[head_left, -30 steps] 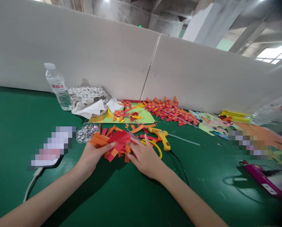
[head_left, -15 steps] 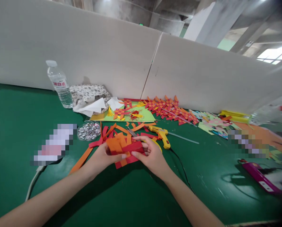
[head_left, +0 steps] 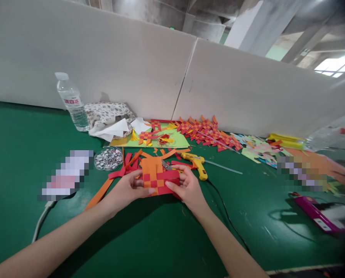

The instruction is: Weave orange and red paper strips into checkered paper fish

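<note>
A woven piece of red and orange paper strips (head_left: 156,183) is held up over the green table, its checkered side facing me. My left hand (head_left: 130,189) grips its left edge, thumb in front and fingers behind. On the right edge, my right hand (head_left: 186,187) pinches the red strips with the thumb on the front. Loose red and orange paper strips (head_left: 128,164) lie just behind the piece. Scissors (head_left: 166,165) show their blades above my right hand, the handles mostly hidden. A yellow glue gun (head_left: 200,166) rests behind and to the right.
Finished woven paper fish (head_left: 207,133) are heaped by the white partition (head_left: 126,58). A clear container of googly eyes (head_left: 108,159) sits left, near a blurred-out phone on a cable. A water bottle (head_left: 72,104) stands at the back left; a purple power strip (head_left: 320,216) lies right.
The woven piece has been turned so its checkered side faces me. My right hand has moved from the scissors area onto its right edge; my left hand keeps its hold.
</note>
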Demonstrator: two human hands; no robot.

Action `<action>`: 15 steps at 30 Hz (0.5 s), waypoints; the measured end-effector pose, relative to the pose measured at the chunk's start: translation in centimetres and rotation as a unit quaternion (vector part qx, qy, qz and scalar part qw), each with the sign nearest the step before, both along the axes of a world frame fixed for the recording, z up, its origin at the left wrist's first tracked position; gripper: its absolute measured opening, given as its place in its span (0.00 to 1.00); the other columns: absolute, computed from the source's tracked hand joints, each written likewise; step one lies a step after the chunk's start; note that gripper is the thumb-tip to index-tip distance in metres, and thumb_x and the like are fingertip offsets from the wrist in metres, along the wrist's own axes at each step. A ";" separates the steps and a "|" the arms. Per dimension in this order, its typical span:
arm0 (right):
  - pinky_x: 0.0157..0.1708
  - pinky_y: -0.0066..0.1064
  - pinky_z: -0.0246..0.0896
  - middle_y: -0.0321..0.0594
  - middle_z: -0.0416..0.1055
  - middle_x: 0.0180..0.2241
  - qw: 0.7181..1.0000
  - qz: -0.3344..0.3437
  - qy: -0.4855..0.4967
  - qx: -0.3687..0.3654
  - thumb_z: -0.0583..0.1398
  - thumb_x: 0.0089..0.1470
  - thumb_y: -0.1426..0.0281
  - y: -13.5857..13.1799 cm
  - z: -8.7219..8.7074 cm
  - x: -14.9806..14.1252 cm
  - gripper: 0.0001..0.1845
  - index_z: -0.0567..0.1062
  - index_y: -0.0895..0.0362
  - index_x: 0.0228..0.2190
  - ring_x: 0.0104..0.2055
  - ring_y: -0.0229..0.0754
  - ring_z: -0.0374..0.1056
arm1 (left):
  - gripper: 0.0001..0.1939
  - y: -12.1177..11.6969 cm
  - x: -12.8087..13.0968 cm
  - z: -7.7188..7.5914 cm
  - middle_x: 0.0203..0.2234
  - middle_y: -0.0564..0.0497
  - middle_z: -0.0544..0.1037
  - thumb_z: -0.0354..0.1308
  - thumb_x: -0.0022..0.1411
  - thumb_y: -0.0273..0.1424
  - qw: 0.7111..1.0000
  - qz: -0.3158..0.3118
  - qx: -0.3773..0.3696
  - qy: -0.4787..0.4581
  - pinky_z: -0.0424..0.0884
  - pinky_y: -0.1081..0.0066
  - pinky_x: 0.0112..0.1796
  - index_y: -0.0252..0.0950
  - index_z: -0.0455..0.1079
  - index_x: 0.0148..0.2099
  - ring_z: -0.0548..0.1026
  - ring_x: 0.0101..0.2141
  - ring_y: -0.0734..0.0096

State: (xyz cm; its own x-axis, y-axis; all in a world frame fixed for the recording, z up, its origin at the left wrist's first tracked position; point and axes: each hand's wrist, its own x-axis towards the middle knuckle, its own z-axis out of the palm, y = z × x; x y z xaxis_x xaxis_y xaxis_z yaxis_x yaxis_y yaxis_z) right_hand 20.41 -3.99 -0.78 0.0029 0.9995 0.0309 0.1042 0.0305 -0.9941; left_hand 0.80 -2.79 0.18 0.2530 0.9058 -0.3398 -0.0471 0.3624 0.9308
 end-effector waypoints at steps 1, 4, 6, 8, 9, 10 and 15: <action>0.35 0.36 0.69 0.38 0.77 0.32 1.000 -0.002 0.004 -0.002 0.66 0.40 0.68 0.0 0.0 0.0 0.25 0.65 0.53 0.41 0.34 0.45 0.74 | 0.31 0.2 -0.1 -0.1 0.26 0.53 0.78 0.70 0.38 0.31 1.000 0.021 0.000 0.009 0.72 0.71 0.33 0.36 0.67 0.47 0.77 0.30 0.67; 0.36 0.37 0.70 0.38 0.77 0.33 1.000 -0.011 0.020 0.002 0.66 0.40 0.68 0.1 0.0 0.0 0.26 0.64 0.53 0.42 0.35 0.45 0.74 | 0.31 0.8 -0.5 -0.3 0.25 0.54 0.78 0.69 0.41 0.32 0.999 0.036 0.009 0.006 0.72 0.71 0.33 0.36 0.66 0.49 0.77 0.29 0.70; 0.36 0.37 0.70 0.39 0.76 0.33 0.999 -0.020 0.024 0.011 0.66 0.40 0.68 0.1 -0.1 -0.1 0.26 0.64 0.53 0.42 0.35 0.45 0.74 | 0.30 1.1 -0.8 -0.5 0.24 0.55 0.78 0.69 0.41 0.32 1.000 0.022 0.011 -0.001 0.72 0.72 0.32 0.36 0.66 0.48 0.77 0.28 0.71; 0.36 0.36 0.70 0.39 0.76 0.34 0.999 -0.033 0.022 0.018 0.66 0.41 0.68 0.1 -0.2 -0.2 0.26 0.64 0.53 0.42 0.35 0.45 0.74 | 0.30 1.2 -1.0 -0.7 0.24 0.55 0.78 0.69 0.41 0.30 1.000 0.009 0.011 -0.009 0.72 0.73 0.32 0.36 0.66 0.49 0.77 0.27 0.72; 0.36 0.36 0.70 0.39 0.76 0.33 0.999 -0.038 0.020 0.018 0.66 0.41 0.68 0.1 -0.3 -0.2 0.26 0.64 0.53 0.42 0.35 0.45 0.74 | 0.30 1.2 -1.1 -0.8 0.24 0.55 0.78 0.69 0.42 0.30 1.000 0.003 0.012 -0.014 0.72 0.73 0.32 0.36 0.65 0.49 0.77 0.27 0.73; 0.36 0.36 0.70 0.39 0.76 0.33 0.999 -0.041 0.019 0.017 0.66 0.41 0.68 0.1 -0.3 -0.2 0.26 0.64 0.53 0.42 0.34 0.44 0.74 | 0.30 1.2 -1.2 -0.9 0.25 0.55 0.78 0.69 0.42 0.30 1.000 -0.001 0.015 -0.018 0.72 0.74 0.32 0.37 0.65 0.49 0.77 0.27 0.73; 0.37 0.37 0.70 0.38 0.76 0.33 0.999 -0.037 0.024 0.007 0.66 0.41 0.68 0.0 -0.4 -0.4 0.26 0.63 0.53 0.42 0.34 0.44 0.74 | 0.28 1.3 -1.3 -1.4 0.26 0.55 0.79 0.69 0.42 0.29 1.000 0.000 0.023 -0.014 0.72 0.73 0.34 0.37 0.65 0.48 0.77 0.28 0.73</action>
State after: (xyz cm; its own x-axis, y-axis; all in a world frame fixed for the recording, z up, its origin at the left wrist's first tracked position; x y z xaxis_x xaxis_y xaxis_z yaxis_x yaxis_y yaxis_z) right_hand 20.02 -3.98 -1.14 0.0778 0.9960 0.0433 0.0591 0.0388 -0.9975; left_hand -0.53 -1.52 -1.21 0.2625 0.9204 -0.2899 -0.0737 0.3187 0.9450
